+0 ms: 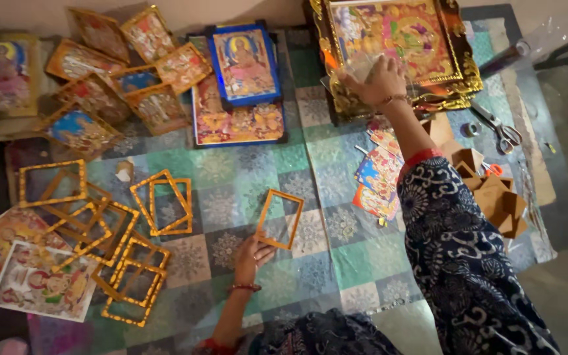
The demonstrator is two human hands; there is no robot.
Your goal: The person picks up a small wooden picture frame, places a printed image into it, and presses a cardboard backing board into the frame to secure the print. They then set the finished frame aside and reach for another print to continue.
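Your left hand (pixel 252 255) pinches the lower corner of a small empty golden frame (pixel 279 219), fingers closed on its edge, holding it just above the patterned floor mat (pixel 231 190) in the middle of the view. Your right hand (pixel 377 80) reaches far forward, fingers spread and pressed on a clear sheet of glass (pixel 356 69) that lies against the lower left corner of a large ornate gilt-framed picture (pixel 399 39). Whether the fingers curl round the glass edge, you cannot tell from here.

Left of the held frame, two more empty frames (pixel 162 202) lie overlapped on the mat, and a bigger heap of empty frames (pixel 93 230) sprawls at the far left over loose prints (pixel 34 283). Up top left, small framed pictures (pixel 119 72) are piled together; beside them sits a blue-framed picture (pixel 244 62). Under your right forearm lies a stack of colourful prints (pixel 377 181), with brown backing boards (pixel 497 197) and scissors (pixel 499 128) off to the right.
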